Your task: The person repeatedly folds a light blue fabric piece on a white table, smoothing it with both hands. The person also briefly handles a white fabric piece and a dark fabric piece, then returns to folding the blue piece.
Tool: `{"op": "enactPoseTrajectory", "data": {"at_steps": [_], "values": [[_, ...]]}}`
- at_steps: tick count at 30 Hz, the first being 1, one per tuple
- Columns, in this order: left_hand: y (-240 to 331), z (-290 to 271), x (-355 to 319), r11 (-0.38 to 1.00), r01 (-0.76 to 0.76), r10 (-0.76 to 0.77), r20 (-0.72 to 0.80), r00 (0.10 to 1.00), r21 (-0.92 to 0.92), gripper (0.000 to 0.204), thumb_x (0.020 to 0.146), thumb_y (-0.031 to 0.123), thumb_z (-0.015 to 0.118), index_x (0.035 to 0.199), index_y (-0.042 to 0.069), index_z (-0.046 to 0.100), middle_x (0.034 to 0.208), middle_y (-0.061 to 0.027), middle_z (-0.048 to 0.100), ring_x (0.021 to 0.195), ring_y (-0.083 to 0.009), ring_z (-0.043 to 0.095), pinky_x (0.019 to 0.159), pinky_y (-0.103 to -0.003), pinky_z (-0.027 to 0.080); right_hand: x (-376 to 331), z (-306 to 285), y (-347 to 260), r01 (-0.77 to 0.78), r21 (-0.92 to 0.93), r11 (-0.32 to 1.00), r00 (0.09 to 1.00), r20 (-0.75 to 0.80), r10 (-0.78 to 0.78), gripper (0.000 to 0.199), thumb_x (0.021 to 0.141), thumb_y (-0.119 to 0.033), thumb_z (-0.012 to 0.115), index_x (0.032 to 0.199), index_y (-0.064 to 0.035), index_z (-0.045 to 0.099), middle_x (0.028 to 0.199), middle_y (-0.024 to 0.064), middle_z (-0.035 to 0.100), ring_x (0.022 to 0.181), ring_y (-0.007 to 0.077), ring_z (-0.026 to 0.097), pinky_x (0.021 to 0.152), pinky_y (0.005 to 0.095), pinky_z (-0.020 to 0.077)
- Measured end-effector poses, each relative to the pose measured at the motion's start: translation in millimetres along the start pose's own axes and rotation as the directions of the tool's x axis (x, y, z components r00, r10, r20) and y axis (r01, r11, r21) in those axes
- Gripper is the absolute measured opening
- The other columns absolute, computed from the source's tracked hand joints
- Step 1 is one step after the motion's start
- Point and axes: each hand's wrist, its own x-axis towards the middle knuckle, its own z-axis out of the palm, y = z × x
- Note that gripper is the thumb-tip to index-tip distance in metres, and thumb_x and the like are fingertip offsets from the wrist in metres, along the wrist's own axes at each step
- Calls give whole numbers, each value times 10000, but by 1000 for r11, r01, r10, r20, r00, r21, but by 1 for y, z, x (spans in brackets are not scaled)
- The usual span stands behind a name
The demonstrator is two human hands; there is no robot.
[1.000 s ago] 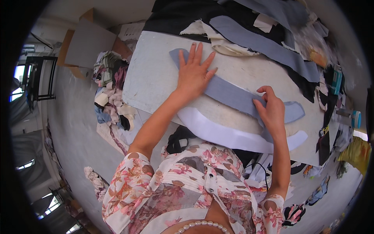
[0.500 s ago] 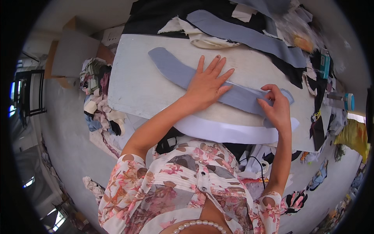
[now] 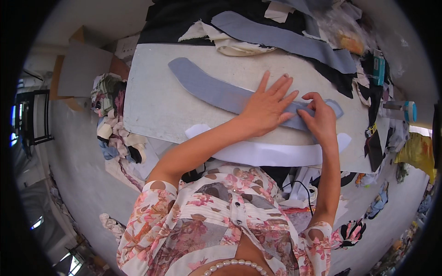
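A long, curved grey-blue fabric strip (image 3: 202,87) lies across the pale board on the table. My left hand (image 3: 267,109) rests flat on its right half, fingers spread and pointing away from me. Close beside it, my right hand (image 3: 321,120) is curled near the strip's right end, thumb and forefinger pinching at the fabric's edge. Part of the right end is layered, and my right hand hides some of it. Nearer to me lies a curved white strip (image 3: 262,154), partly under my left forearm and beside my right wrist.
Along the far edge lie another grey-blue strip (image 3: 276,34), cream cloth (image 3: 235,46) and black fabric (image 3: 179,23). A teal-lidded jar (image 3: 407,111) and a teal box (image 3: 378,69) stand at the right. Fabric scraps (image 3: 110,96) are heaped left of the board (image 3: 147,92).
My left hand has slid right along the grey-blue strip, closer to my right hand, which stays pinched near the right end. More of the white strip's left end shows.
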Motion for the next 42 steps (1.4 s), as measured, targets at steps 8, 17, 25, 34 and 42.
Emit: {"op": "enactPoseTrajectory", "data": {"at_steps": [8, 17, 25, 34, 42], "values": [[-2, 11, 4, 1000, -2, 2, 9, 1000, -28, 611, 975, 476, 430, 1494, 163, 355, 1560, -130, 287, 1474, -259, 188, 1198, -529, 32, -20, -47, 35, -149, 264, 953, 989, 40, 143, 393, 731, -56, 722, 1107, -71, 609, 801, 29, 603, 732, 132, 583, 696, 271, 478], [-2, 10, 4, 1000, -13, 14, 19, 1000, -23, 589, 983, 465, 417, 1500, 193, 349, 1562, -128, 282, 1472, -270, 193, 1196, -534, 42, -6, -35, 46, -123, 131, 984, 973, -179, 146, 376, 755, -105, 742, 1105, -84, 609, 850, 83, 645, 764, 191, 625, 714, 303, 505], [-1, 8, 4, 1000, 6, -6, 40, 999, -8, 571, 987, 463, 410, 1488, 193, 372, 1565, -125, 276, 1472, -269, 190, 1198, -530, 43, -8, -36, 56, -213, 2, 977, 947, -246, 207, 422, 756, -123, 763, 1151, -110, 614, 886, 74, 657, 789, 213, 627, 762, 310, 504], [-1, 9, 3, 1000, -7, 7, 25, 1000, -7, 561, 998, 464, 386, 1488, 190, 373, 1566, -119, 272, 1473, -263, 187, 1201, -528, 43, -8, -34, 72, -156, 248, 956, 911, -338, 236, 375, 789, 3, 717, 1145, -70, 625, 844, 12, 619, 750, 113, 560, 714, 249, 473], [-1, 7, 3, 1000, -13, 13, 14, 1000, -16, 562, 992, 451, 411, 1482, 177, 382, 1558, -128, 283, 1468, -276, 199, 1196, -540, 58, -2, -26, 80, -130, 273, 953, 899, -373, 229, 339, 798, -11, 719, 1120, -62, 624, 819, 13, 622, 723, 95, 559, 678, 238, 465]]}}
